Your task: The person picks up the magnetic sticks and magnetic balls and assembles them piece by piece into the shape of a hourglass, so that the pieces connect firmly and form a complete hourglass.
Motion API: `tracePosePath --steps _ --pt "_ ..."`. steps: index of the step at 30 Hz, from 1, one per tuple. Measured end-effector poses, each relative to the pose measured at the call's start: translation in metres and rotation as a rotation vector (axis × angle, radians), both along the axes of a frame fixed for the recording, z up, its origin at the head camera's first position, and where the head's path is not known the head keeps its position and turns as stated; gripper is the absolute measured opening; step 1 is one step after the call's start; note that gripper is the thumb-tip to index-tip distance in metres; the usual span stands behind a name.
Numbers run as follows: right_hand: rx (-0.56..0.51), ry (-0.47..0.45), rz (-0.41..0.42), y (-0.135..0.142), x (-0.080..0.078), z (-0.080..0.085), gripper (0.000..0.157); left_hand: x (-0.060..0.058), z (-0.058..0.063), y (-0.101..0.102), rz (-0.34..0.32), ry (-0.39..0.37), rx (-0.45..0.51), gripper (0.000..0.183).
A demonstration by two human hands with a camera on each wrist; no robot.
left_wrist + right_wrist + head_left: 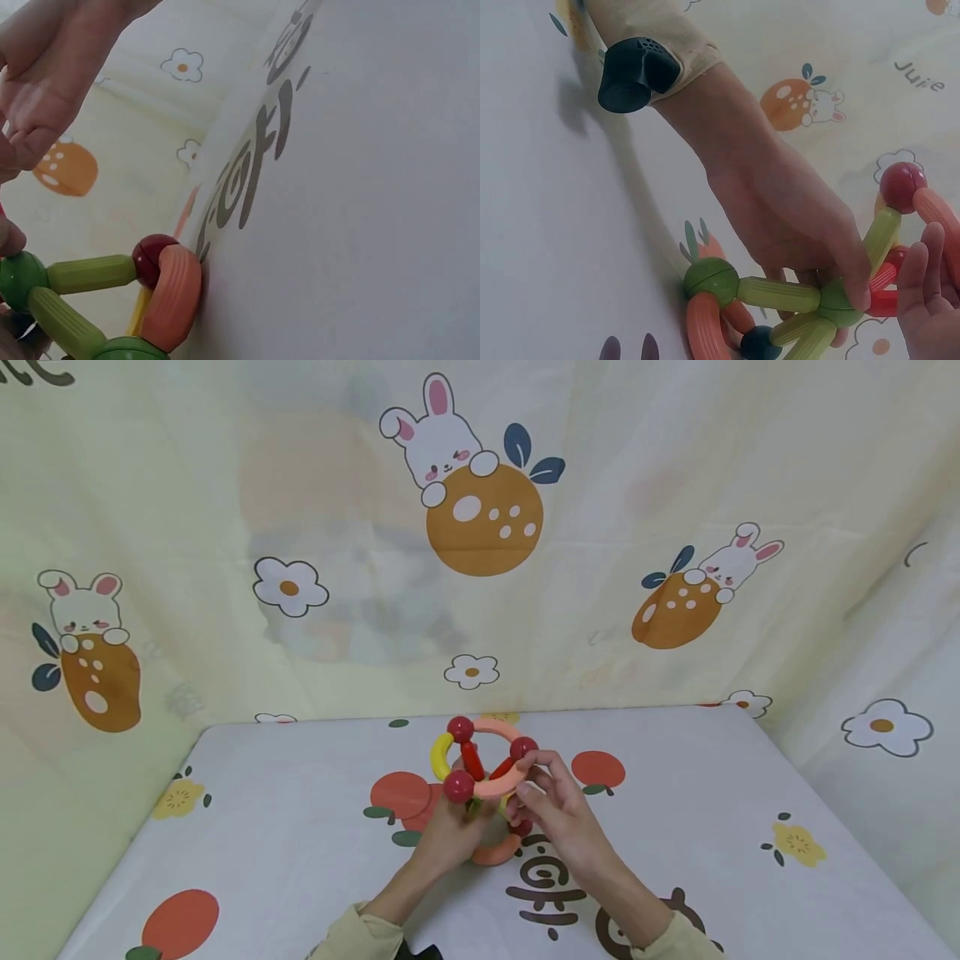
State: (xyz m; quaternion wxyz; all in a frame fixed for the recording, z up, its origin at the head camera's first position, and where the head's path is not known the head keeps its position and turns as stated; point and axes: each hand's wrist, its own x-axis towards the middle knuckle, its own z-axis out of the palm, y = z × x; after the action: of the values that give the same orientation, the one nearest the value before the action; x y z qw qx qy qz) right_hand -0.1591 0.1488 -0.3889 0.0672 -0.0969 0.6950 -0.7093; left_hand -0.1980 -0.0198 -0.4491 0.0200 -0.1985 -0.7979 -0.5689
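Observation:
A toy frame of magnetic rods and balls stands at the middle of the table. My left hand (pixel 453 835) holds its centre, and in the right wrist view the fingers grip a green ball (pixel 840 304) where several light-green rods (pixel 780 294) meet. The upper ring has a yellow curved rod (pixel 441 757), dark red balls (pixel 459 786) and salmon curved rods (pixel 497 786). My right hand (pixel 562 818) pinches the near salmon rod beside the right-hand red ball (pixel 523 748). Lower down, another salmon curved rod (pixel 174 300) is close to the tabletop. Hands hide part of the joints.
A white printed cloth (pixel 285 860) covers the table. Behind it hangs a cream curtain (pixel 337 510) with rabbits and flowers. A dark wrist camera (pixel 634 75) is strapped near the left sleeve (pixel 656 30).

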Motion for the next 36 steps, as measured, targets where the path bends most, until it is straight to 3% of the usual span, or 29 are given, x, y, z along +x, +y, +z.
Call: tracePosePath --steps 12,16,20,24,31,36 --pt "-0.001 0.027 0.041 0.007 0.002 -0.003 0.031 -0.003 0.002 0.003 0.006 -0.011 -0.021 0.053" --pt "-0.012 0.046 0.041 0.008 0.002 -0.003 0.039 -0.004 0.001 0.003 0.0 -0.027 -0.013 0.053" --pt "-0.02 0.067 0.005 0.007 0.003 -0.003 0.052 -0.005 0.001 0.003 -0.01 -0.032 -0.008 0.052" --pt "0.039 0.041 -0.09 0.006 0.001 -0.004 0.054 -0.005 0.0 0.001 -0.02 -0.032 -0.005 0.055" --pt "0.146 -0.054 -0.23 0.019 -0.02 -0.015 0.047 -0.006 0.0 -0.003 -0.052 -0.02 -0.035 0.055" --pt "0.156 -0.111 -0.251 0.042 -0.044 -0.031 0.038 -0.008 -0.002 -0.012 -0.131 -0.015 -0.088 0.075"
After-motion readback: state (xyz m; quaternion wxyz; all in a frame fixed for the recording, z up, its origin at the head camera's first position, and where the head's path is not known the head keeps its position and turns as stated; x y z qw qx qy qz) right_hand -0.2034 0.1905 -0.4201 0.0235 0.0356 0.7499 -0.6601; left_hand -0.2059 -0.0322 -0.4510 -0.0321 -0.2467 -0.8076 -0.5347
